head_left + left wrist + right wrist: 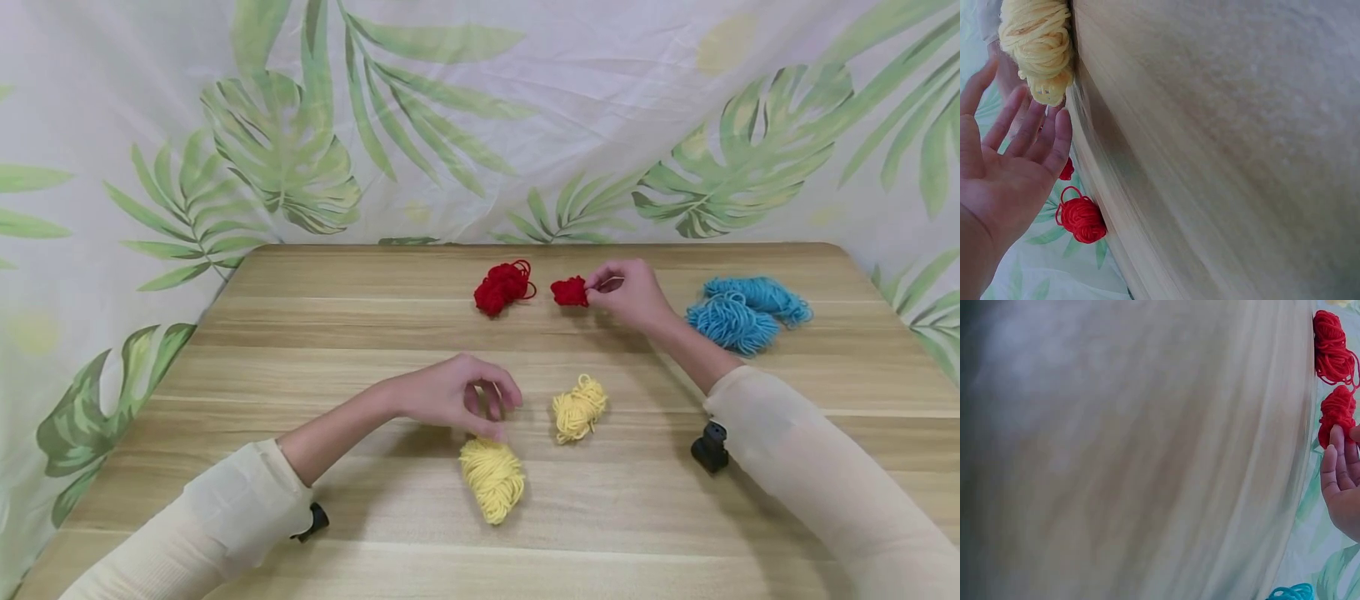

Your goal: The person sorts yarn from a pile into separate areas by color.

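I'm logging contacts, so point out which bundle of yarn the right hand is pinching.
The knobbly red yarn bundle nearer the blue yarn bundles. The right hand pinches its end; the looped red yarn bundle to its left lies untouched.

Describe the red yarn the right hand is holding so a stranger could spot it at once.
Go toward the far edge of the wood-grain table, as the person sees it. There, left of the blue yarn, is the red yarn bundle. What sets it apart from the other red bundle, farther left with loops sticking out, is the right hand pinching its right end.
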Demonstrator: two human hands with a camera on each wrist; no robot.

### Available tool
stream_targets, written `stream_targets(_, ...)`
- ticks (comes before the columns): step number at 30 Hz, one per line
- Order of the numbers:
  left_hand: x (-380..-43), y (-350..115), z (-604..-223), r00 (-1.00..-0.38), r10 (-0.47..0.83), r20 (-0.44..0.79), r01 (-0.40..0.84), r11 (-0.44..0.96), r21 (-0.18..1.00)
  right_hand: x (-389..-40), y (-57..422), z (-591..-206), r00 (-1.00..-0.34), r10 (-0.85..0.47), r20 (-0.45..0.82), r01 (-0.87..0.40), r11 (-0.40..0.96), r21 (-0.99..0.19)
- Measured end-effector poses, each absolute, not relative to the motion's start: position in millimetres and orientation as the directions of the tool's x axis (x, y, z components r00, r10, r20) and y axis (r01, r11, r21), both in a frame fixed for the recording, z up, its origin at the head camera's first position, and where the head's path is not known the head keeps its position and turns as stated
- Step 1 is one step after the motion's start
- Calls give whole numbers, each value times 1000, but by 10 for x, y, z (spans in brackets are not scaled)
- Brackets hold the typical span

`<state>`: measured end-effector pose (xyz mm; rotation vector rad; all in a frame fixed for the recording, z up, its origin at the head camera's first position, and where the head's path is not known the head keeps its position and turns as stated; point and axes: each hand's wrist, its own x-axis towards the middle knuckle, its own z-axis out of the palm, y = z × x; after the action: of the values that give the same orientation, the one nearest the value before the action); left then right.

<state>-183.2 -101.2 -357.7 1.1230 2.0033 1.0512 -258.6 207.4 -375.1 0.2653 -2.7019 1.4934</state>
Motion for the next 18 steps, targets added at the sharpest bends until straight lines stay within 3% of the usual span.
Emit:
stream_targets(8,-1829,-1006,-3582,-312,938,-152,408,276,870,-2658,2046,-3767,-985,-127,116,-166,524,-835)
stream_targets(18,-1905,-1021,-3581,-189,962,-199,433,264,862,-2720,1979,-3774,-984,-151,99,-167,549,-819)
